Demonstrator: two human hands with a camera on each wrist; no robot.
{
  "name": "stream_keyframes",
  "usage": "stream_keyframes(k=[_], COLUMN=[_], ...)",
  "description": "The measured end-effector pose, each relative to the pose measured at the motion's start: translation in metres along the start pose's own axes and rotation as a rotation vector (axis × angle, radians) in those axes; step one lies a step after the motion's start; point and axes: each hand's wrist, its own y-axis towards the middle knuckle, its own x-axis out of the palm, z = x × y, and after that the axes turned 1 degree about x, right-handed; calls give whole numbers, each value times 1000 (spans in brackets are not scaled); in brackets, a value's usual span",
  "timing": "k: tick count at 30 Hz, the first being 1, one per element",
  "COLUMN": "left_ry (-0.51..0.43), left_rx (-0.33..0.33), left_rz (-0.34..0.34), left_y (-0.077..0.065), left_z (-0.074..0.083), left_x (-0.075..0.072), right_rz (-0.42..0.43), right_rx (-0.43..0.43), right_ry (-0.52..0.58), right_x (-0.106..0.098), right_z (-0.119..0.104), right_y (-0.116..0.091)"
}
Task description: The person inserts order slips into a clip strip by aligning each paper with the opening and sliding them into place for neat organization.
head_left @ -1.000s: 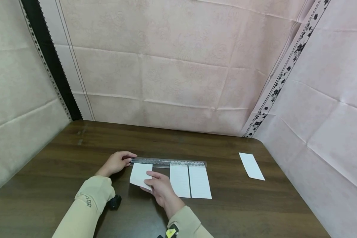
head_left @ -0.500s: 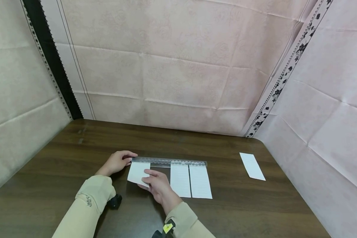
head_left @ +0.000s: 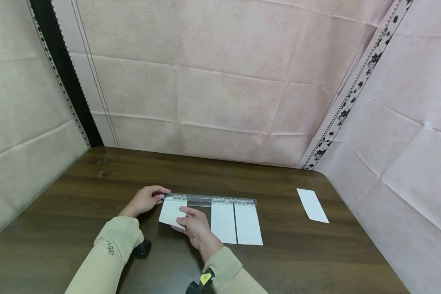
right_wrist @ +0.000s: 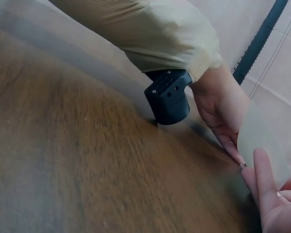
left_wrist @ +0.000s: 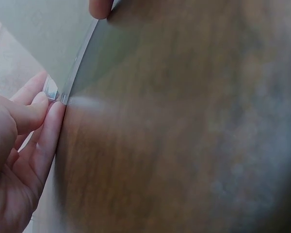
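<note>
In the head view, a clear plastic strip (head_left: 199,200) with a row of round shapes lies across the table. My left hand (head_left: 143,201) pinches its left end between thumb and fingers, seen closer in the left wrist view (left_wrist: 24,131). A white card (head_left: 170,210) is held by its right side in my right hand (head_left: 197,228), thumb and fingers on opposite faces. The card's top edge meets the left part of the strip, and its lower end is raised. Two lined white cards, one in the middle (head_left: 223,223) and one at the right (head_left: 248,224), hang from the strip.
A separate white card (head_left: 313,206) lies at the right on the brown wooden table (head_left: 286,261). Pale patterned cloth (head_left: 220,81) stands around the table's back and sides. Black wrist devices sit at the left cuff (head_left: 142,249) and right cuff (head_left: 202,282).
My right hand has moved the card slightly up, so its top edge now overlaps the strip; it shifted left and then a little right. My left hand stays at the strip's end.
</note>
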Motion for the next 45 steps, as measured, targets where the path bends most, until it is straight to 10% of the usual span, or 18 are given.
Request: stream_keyframes(k=[45], left_ry=[23], left_rx=[-24], left_rz=[-17], left_y=[0], left_z=[4], left_x=[-2], right_rz=[29], right_rx=[-13], right_ry=[3], right_x=[-13], right_z=[-1], right_y=[-2])
